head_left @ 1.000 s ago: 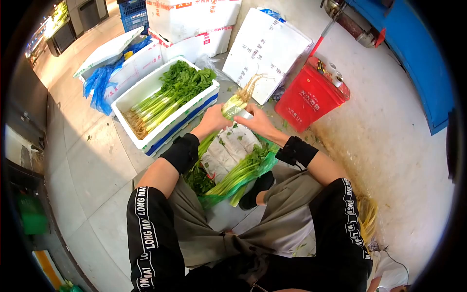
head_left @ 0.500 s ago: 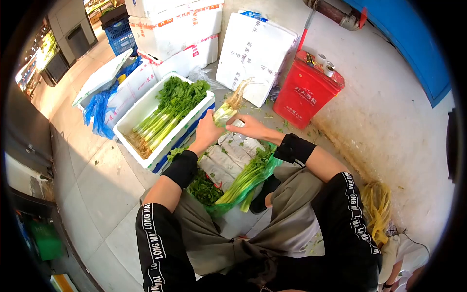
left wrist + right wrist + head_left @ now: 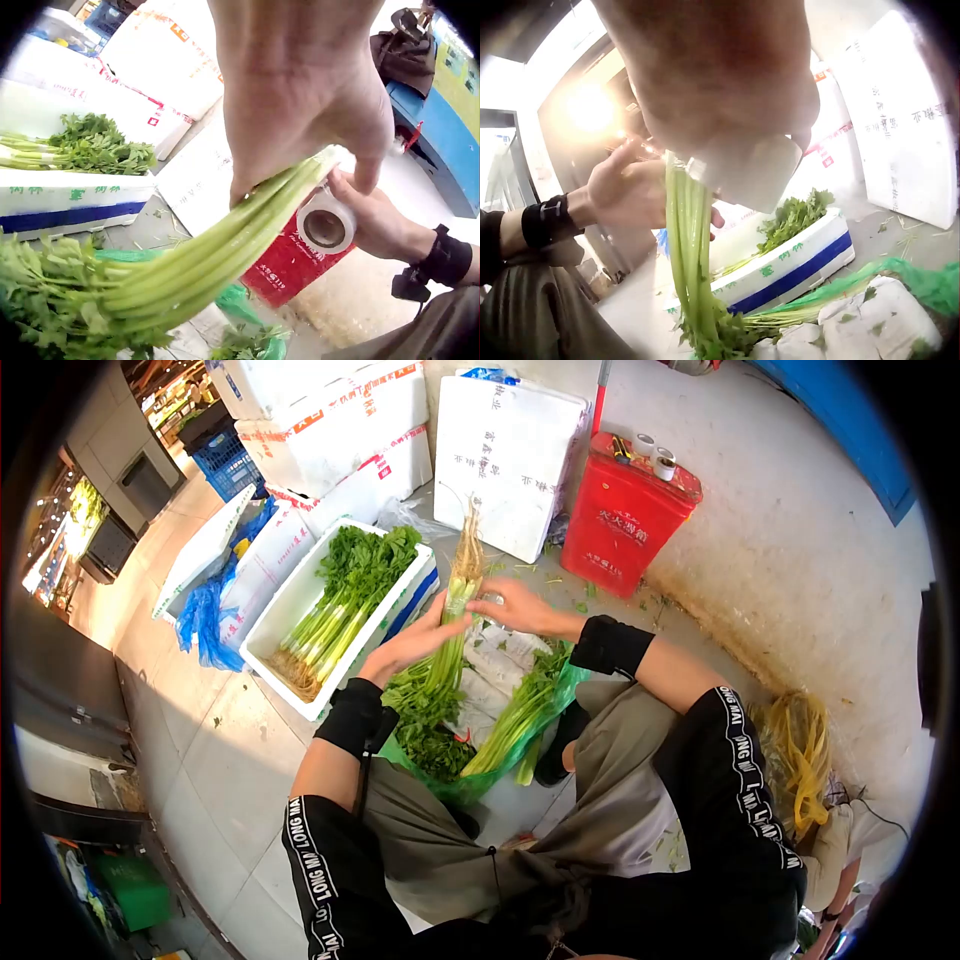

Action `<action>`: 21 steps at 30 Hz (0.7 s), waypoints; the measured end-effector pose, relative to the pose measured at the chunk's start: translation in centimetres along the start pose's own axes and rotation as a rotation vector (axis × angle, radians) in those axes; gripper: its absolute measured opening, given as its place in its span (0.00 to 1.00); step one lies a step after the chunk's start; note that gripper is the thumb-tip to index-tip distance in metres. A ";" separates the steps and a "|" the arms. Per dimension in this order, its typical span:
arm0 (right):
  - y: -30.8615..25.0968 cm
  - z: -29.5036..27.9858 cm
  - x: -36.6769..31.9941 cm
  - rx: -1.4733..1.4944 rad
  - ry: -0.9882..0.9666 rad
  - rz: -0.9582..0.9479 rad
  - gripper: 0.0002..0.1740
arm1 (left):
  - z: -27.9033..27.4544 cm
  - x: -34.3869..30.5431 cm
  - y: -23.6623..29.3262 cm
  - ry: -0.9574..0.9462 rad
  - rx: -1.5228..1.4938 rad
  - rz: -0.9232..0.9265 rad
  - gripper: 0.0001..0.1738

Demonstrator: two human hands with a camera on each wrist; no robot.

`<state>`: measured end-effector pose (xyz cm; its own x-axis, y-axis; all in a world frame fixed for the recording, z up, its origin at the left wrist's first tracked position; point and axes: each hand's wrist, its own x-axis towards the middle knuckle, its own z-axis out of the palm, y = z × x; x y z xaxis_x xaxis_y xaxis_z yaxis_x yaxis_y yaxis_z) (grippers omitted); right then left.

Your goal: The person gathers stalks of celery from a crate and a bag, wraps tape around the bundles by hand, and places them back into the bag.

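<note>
My left hand (image 3: 415, 642) holds a celery bunch (image 3: 442, 665) around its lower stalks, roots upward and leaves hanging down. Pinched in my right hand (image 3: 522, 608) is a roll of tape (image 3: 348, 217), close beside the stalks. In the head view the right fingertips meet the bunch just below its roots. Clear tape shows around the stalks there. Below both hands, a green plastic bag (image 3: 563, 698) lies spread with more celery (image 3: 512, 732) and white wrapped bundles (image 3: 482, 695) on it.
A white foam box (image 3: 262, 610) with celery stands left of the bag. Behind are stacked foam boxes (image 3: 345, 435) and an upright foam lid (image 3: 505, 470). A red bin (image 3: 625, 520) with tape rolls on top stands at the wall. Yellow netting (image 3: 795, 750) lies right.
The celery bunch has swung from leaning right to nearly upright. The left hand has shifted lower along its stalks, and the right hand stays beside it. The head view has turned.
</note>
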<state>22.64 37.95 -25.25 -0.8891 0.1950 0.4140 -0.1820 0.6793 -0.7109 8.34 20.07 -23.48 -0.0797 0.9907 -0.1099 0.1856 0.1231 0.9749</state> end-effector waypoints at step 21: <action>-2.4 -0.5 0.0 -0.220 -0.196 -0.005 0.19 | 1.7 1.8 -0.1 0.382 -0.037 0.077 0.30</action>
<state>23.28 36.69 -23.21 -0.9565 0.0654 0.2843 -0.1103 0.8211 -0.5599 9.81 21.97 -24.12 -0.4272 0.9034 0.0368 0.1704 0.0405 0.9845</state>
